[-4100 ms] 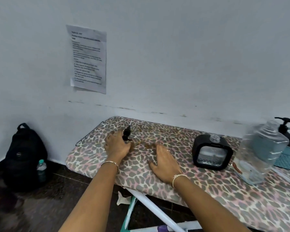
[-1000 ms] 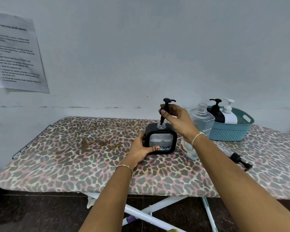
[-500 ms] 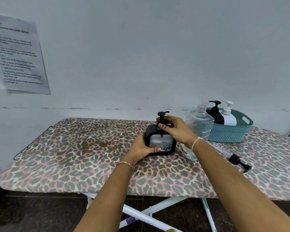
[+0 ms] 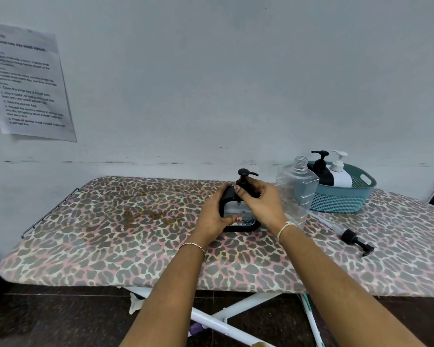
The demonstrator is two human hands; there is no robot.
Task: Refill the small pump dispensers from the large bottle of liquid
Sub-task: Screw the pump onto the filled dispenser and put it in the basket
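On a leopard-print ironing board (image 4: pixel 110 234), a small square black pump dispenser with a clear window (image 4: pixel 246 220) stands upright. Its spout points right, toward a large uncapped clear plastic bottle (image 4: pixel 297 194) standing just beside it. The person's left hand (image 4: pixel 216 216) grips the dispenser's side, and the right hand (image 4: pixel 263 204) curls its fingers round the pump collar.

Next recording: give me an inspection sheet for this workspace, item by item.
Surface: leopard-print ironing board cover, brownish stains left of centre.
Job's things: square black dispenser upright, pump head on top; large clear bottle uncapped beside it; loose pump with tube lying at right; black pump bottle and white pump bottle in teal basket.
Clutter: white scrap on dark floor under the board.
Hands: left hand grips dispenser body; right hand, fingers curled round pump collar.
Cables: nothing seen.
Surroundings: printed sheet on wall.
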